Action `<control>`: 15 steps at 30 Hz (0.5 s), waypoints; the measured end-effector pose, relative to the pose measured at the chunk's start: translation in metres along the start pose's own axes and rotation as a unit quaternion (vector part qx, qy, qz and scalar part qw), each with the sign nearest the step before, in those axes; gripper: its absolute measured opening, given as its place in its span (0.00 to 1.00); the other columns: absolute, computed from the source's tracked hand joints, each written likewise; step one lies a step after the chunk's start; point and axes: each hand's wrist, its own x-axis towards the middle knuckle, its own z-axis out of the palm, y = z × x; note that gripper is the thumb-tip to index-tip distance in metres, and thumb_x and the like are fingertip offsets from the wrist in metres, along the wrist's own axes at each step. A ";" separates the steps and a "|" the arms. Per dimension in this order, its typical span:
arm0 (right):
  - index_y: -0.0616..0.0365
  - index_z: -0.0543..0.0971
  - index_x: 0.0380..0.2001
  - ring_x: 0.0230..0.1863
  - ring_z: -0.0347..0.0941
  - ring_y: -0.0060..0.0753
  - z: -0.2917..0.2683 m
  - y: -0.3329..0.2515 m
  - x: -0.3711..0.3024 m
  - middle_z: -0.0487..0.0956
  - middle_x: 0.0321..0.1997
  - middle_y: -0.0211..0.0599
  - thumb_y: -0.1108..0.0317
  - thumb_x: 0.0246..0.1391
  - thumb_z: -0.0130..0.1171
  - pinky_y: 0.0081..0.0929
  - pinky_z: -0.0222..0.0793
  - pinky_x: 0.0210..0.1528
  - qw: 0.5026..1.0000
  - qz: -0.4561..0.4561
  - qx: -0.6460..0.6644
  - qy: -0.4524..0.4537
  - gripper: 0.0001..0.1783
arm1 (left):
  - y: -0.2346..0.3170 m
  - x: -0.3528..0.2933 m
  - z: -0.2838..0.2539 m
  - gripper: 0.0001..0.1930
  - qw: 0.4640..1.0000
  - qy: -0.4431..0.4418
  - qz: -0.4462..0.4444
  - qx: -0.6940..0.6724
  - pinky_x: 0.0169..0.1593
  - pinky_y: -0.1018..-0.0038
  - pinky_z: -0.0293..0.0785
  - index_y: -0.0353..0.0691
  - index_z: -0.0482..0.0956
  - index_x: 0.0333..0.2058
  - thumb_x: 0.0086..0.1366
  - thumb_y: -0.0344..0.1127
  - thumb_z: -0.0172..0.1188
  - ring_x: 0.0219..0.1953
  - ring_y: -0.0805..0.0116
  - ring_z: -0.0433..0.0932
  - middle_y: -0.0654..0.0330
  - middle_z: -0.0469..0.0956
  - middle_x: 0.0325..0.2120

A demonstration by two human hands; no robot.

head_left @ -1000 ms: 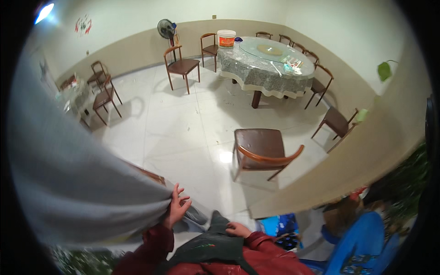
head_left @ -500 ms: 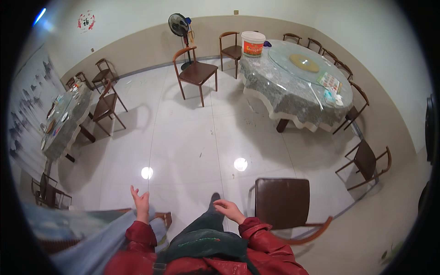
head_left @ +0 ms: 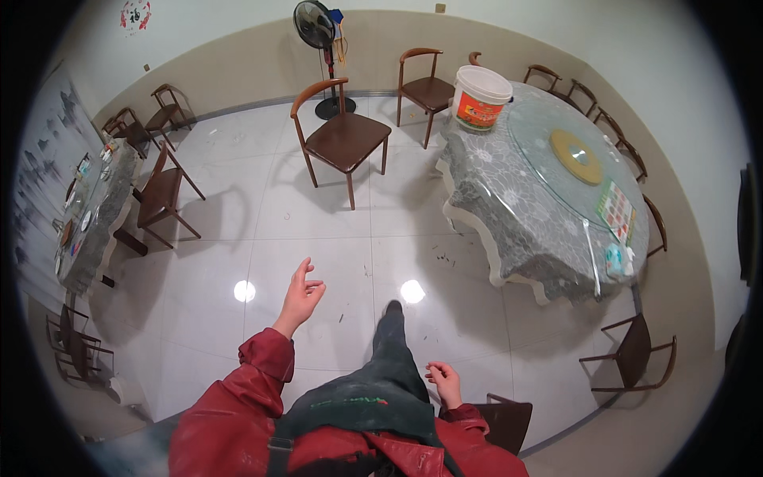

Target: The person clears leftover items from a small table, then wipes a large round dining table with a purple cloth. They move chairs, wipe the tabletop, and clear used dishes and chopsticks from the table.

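Note:
My left hand hovers over the white tiled floor with its fingers apart and nothing in them. Lower down on the right, my right hand hangs empty, its fingers loosely bent and a little apart. Close to that hand is a brown-seated chair, partly covered by my red sleeve. A dark shoe shows ahead of my green apron. Ahead to the right, a white bucket with a red-orange label stands on the edge of a round table with a grey patterned cloth.
A wooden chair stands ahead, with a standing fan behind it. Another cloth-covered table and chairs line the left side. On the round table lie a glass turntable and a blue-white packet. Small dark scraps dot the floor.
I have moved forward: the round table, bucket and chair ahead appear nearer, and the right-hand chair has slid back beside me. My left hand has swung up and forward; my right hand has dropped lower.

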 end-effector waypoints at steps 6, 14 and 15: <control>0.61 0.77 0.39 0.30 0.75 0.24 0.038 -0.113 0.223 0.79 0.35 0.33 0.70 0.57 0.54 0.19 0.71 0.33 0.991 -0.105 -0.075 -0.031 0.09 | -0.059 0.151 -0.014 0.28 0.979 0.057 -0.188 -0.046 0.40 0.76 0.74 0.37 0.63 0.57 0.58 0.32 0.60 0.39 0.71 0.76 0.55 0.71 0.48; 0.61 0.78 0.37 0.29 0.74 0.22 0.179 -0.344 0.468 0.77 0.35 0.34 0.74 0.52 0.56 0.18 0.69 0.32 0.939 -0.263 -0.171 -0.138 0.08 | -0.061 0.328 -0.031 0.21 0.980 0.096 -0.173 -0.026 0.42 0.79 0.71 0.35 0.70 0.52 0.59 0.30 0.58 0.36 0.75 0.76 0.56 0.75 0.46; 0.60 0.78 0.37 0.29 0.74 0.22 0.195 -0.358 0.495 0.76 0.35 0.34 0.74 0.52 0.56 0.19 0.69 0.32 0.933 -0.275 -0.181 -0.147 0.08 | -0.069 0.350 -0.030 0.20 0.978 0.097 -0.183 -0.021 0.42 0.79 0.71 0.35 0.70 0.51 0.59 0.30 0.58 0.36 0.75 0.76 0.56 0.75 0.45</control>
